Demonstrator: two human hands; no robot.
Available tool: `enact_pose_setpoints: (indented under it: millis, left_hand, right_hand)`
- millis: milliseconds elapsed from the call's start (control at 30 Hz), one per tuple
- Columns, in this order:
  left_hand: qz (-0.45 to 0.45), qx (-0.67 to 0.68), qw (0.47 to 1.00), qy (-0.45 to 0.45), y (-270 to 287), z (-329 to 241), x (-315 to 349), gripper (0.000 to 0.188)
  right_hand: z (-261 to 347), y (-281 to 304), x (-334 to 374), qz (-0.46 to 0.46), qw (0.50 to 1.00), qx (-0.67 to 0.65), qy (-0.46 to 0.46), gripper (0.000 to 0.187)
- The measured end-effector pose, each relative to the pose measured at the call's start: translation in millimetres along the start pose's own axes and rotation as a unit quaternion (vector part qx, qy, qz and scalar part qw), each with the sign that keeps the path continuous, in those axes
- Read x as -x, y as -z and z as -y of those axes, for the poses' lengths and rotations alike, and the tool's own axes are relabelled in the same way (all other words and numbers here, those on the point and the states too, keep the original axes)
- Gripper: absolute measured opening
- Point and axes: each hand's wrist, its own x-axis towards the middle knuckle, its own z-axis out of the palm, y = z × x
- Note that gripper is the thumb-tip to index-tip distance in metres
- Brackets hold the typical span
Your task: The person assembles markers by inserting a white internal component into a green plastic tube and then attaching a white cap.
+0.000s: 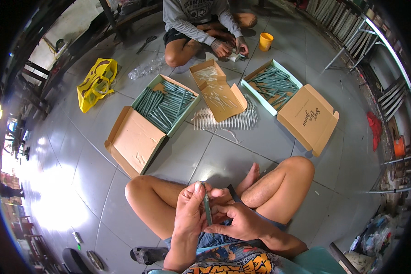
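Observation:
Over my lap, my left hand (190,205) and my right hand (236,221) hold a slim dark green stick (208,208) between them, nearly upright. The left thumb and fingers pinch its upper end. Lower down, the right thumb and fingers close round the stick. Ahead to the left, an open box (137,139) is full of similar green sticks (166,102). Another open box (307,119), ahead to the right, has more green sticks (274,86) in it. Between them lies a smaller open carton (228,107) with thin whitish sticks on it.
A row of clear, narrow pieces (226,121) lies under the carton's near edge. Across from me sits a person (198,27) whose hands work on a small item. A yellow cup (266,41) stands beside them. At left are a yellow bag (96,86) and clear plastic (146,68).

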Motion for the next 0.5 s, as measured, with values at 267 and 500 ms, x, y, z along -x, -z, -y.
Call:
enact_pose_setpoints:
  millis: [267,500]
  left_hand:
    - [0.045,-0.073,0.996,0.035,8,-10,-10,0.025]
    - [0.029,-0.193,0.981,0.001,-6,-5,-9,0.042]
  right_hand:
    - [-9,7,-8,0.002,0.994,-0.098,0.05,0.02]
    - [-5,1,-16,-0.176,0.969,0.149,0.085,0.017]
